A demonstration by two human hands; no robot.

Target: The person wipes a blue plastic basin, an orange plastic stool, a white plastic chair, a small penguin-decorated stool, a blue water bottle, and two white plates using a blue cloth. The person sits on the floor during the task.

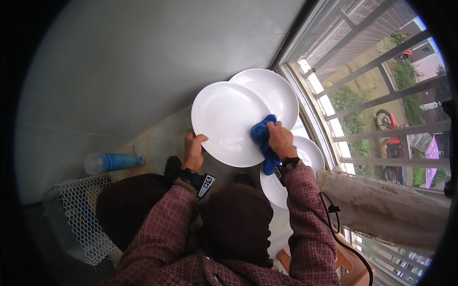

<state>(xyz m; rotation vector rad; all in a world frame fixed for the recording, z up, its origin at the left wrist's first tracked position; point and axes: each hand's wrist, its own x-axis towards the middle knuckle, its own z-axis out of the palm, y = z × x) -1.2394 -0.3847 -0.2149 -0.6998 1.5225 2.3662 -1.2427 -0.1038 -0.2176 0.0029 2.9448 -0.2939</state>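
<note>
My left hand [193,151] grips the near left rim of a round white plate [229,121], thumb on its upper face. In my right hand [281,140] is a bunched blue cloth [262,133], pressed against the plate's right rim. Behind the held plate, a second white plate [277,93] lies toward the window and is partly covered by it. Another white plate [273,187] lies below my right wrist, largely hidden by the cloth and forearm.
A blue-labelled bottle or can [116,163] is on the floor at left, beside a white mesh basket [84,214]. A grey wall [161,53] rises ahead. On the right are a barred window [383,96], a rolled cloth curtain [379,207], a black cable [352,250] and an orange plastic stool [357,266].
</note>
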